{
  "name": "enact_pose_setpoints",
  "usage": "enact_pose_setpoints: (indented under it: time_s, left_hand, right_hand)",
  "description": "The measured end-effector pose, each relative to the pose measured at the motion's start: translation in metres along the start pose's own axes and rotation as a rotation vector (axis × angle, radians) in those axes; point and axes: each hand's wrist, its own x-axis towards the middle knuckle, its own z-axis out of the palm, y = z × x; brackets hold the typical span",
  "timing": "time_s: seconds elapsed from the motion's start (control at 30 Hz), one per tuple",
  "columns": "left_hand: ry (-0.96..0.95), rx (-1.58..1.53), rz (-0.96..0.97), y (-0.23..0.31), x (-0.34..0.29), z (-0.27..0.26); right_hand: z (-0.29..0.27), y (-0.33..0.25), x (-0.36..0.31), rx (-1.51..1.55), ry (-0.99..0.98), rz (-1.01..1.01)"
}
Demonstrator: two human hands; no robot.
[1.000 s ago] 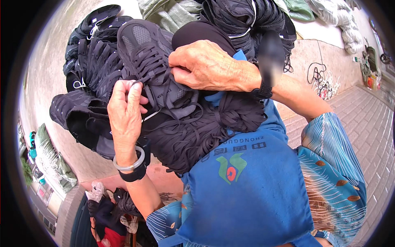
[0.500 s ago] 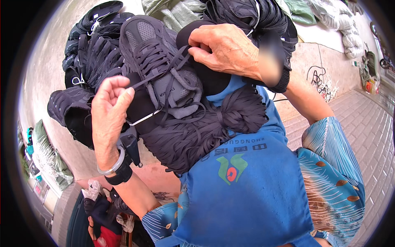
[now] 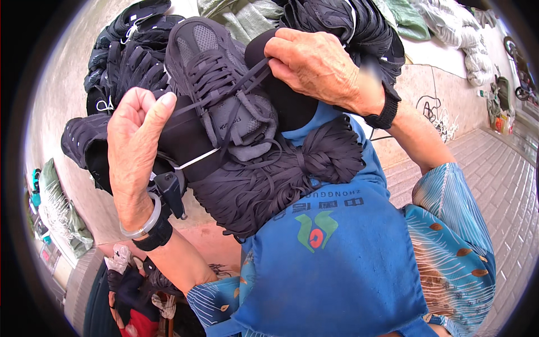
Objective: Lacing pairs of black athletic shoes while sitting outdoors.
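A dark grey-black sneaker (image 3: 219, 76) lies toe-away across my lap, its laces threaded up the front and its tongue facing me. My left hand (image 3: 135, 135), to the left of the shoe, pinches one end of the shoelace (image 3: 193, 106) between thumb and fingers. On the other side, my right hand (image 3: 320, 67) grips the lace's other part close to the shoe's right edge. The lace crosses over itself above the tongue and runs taut to both hands. Below the shoe, a thick bundle of dark laces (image 3: 275, 177) rests on my blue apron (image 3: 337, 269).
Dark shoes (image 3: 132, 67) are heaped at the left, and more shoes (image 3: 342, 25) are stacked at the far right. Beyond lie green-grey sacks (image 3: 241, 19). White and black cords (image 3: 441, 121) lie on the ground at right. A person in red (image 3: 140, 323) is at lower left.
My left hand has moved left and slightly up, and my right hand a little to the right. The lace crossing between them has drawn tighter.
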Motion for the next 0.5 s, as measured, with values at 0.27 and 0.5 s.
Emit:
enact_pose_setpoints:
  time_s: [0.27,0.5]
  left_hand:
    - [0.038,0.008,-0.096,-0.042,-0.006,-0.01]
    - [0.232,-0.095,0.118,-0.02,-0.008,-0.003]
  right_hand:
    - [0.0,0.004,0.0,0.167,-0.045,0.033]
    - [-0.003,0.004,-0.005,0.05,-0.024,0.053]
